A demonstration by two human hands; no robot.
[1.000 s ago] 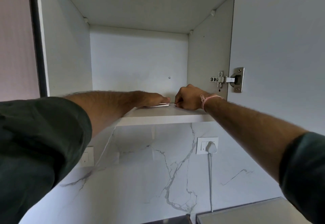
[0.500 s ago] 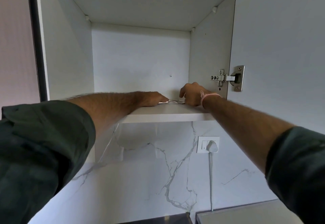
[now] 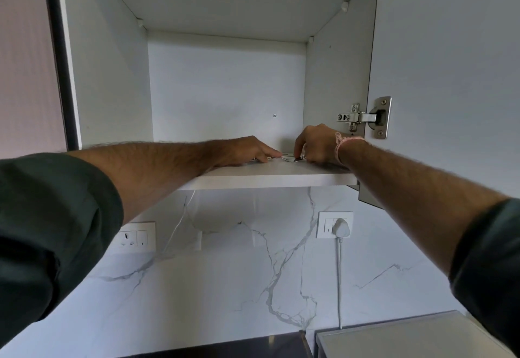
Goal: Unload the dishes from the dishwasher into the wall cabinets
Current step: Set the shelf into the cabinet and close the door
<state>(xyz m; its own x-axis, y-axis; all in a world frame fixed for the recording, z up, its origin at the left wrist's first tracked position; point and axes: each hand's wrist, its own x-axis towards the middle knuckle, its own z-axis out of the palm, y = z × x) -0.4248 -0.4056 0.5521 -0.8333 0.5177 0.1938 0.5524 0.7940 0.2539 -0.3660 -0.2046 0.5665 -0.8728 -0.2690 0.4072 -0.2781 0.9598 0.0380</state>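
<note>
White shelf in open cabinet; veined marble wall below. Left hand flat, fingers straight. Right hand pinches fork on shelf.

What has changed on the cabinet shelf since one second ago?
The right hand shifted slightly right, away from the left hand, so more of the fork shows between them. It still pinches the fork. The left hand stayed flat on the shelf.
</note>
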